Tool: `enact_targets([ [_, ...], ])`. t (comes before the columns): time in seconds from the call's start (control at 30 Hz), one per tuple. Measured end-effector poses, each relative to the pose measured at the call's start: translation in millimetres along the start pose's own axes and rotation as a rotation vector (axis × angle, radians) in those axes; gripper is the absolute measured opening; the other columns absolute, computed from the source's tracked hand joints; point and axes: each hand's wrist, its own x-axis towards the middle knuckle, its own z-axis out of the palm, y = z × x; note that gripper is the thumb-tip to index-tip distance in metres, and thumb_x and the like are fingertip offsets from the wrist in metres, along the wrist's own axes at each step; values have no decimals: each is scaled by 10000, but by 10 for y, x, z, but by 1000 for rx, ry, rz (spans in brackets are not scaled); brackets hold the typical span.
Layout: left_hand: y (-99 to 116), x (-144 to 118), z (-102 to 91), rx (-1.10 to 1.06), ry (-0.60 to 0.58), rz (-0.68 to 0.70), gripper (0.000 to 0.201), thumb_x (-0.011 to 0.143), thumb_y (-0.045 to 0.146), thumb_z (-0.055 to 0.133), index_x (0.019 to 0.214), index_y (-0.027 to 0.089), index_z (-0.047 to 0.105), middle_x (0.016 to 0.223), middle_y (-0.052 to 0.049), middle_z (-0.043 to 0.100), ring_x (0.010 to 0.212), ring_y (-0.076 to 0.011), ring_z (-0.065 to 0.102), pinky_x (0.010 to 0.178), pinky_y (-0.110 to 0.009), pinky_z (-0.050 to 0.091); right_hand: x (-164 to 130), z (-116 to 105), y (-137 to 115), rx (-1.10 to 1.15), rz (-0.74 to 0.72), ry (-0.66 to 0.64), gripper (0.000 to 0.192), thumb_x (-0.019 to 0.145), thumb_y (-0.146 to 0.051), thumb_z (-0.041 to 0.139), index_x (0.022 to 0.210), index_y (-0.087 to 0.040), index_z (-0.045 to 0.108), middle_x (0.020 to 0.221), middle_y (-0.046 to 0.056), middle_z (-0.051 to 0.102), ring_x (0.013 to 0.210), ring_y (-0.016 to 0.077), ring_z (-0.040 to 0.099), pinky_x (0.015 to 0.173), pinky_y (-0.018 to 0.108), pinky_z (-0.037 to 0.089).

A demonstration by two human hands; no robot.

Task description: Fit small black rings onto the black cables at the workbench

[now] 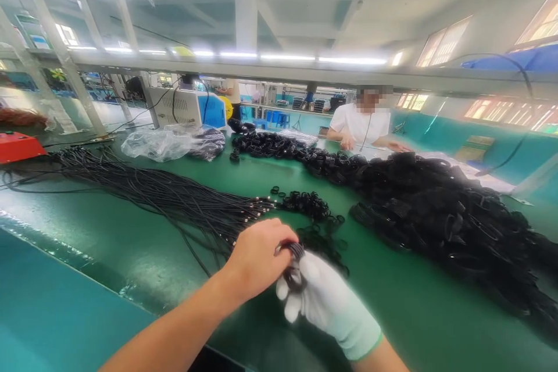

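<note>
A small coil of black cable is held between both hands above the near part of the green table. My left hand is bare, its thumb and fingers closed on the coil's upper side. My right hand wears a white glove with a pale green cuff and grips the same coil from the right, fingers curled under it. Just beyond the hands lies a pile of small black rings. To the left, a long bundle of straight black cables ends in small shiny metal tips near my left hand.
A large heap of coiled black cables covers the table's right side. Clear plastic bags lie at the back, near a white and blue machine. A red box stands far left. Across the table sits a person in white.
</note>
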Motion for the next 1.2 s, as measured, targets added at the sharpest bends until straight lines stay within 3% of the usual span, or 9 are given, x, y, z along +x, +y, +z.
enact_targets([
  [0.17,-302,82,-127,-403,-317,57,431,759,224,600,1187,269,573,1169,-12,579,997,-181,545,884,-290,434,55,48,-1,225,278,127,549,867,-602,378,932,-97,583,808,95,624,585,126,614,457,218,507],
  [0.23,-369,101,-135,-465,-358,40,386,764,238,602,1149,252,602,1109,-17,610,1002,-190,552,886,-294,435,58,63,-8,124,241,103,545,857,-589,419,954,-80,587,854,110,615,632,142,620,502,246,525],
  [0.33,-335,96,-99,-339,-265,-22,335,742,280,633,1075,251,649,1045,-19,626,963,-194,556,869,-293,429,33,45,-44,-172,80,51,401,777,-390,650,1065,-129,550,980,96,577,794,187,624,657,333,546],
  [0.47,-213,-8,-3,-320,11,-177,205,815,331,516,890,198,653,897,-15,633,767,-151,552,694,-251,438,-7,12,-109,-266,43,79,506,726,-254,708,1164,-193,461,1031,80,550,871,217,634,814,447,504],
  [0.6,-195,-164,156,-620,-87,-363,132,766,277,561,733,150,564,637,36,527,543,-87,438,497,-194,330,14,79,-127,-304,59,79,484,688,-192,726,1110,-182,490,1038,74,562,930,224,612,857,461,478],
  [0.8,-237,-253,320,-894,-104,-338,86,729,178,579,704,143,504,638,47,484,577,-70,413,552,-186,331,31,105,-32,-222,19,53,424,700,-156,715,1081,-169,530,1004,48,571,915,170,582,872,382,464],
  [0.93,-233,-253,254,-696,-128,-319,143,792,239,509,671,167,484,611,39,480,586,-102,452,579,-223,371,10,58,8,-197,26,78,425,697,-187,730,1067,-154,524,1023,68,567,894,178,592,824,382,492],
  [1.07,-191,-272,166,-158,100,-235,161,792,177,467,891,212,589,815,2,576,666,-135,516,625,-252,397,3,86,-2,-211,80,81,443,717,-210,715,1102,-167,500,1131,85,521,958,219,599,825,413,496],
  [1.2,-218,-268,233,6,173,-63,363,713,21,414,934,222,621,936,-16,573,798,-143,554,734,-248,423,21,141,12,-276,115,108,556,635,-205,770,1121,-175,500,1155,93,519,998,268,595,792,422,518],
])
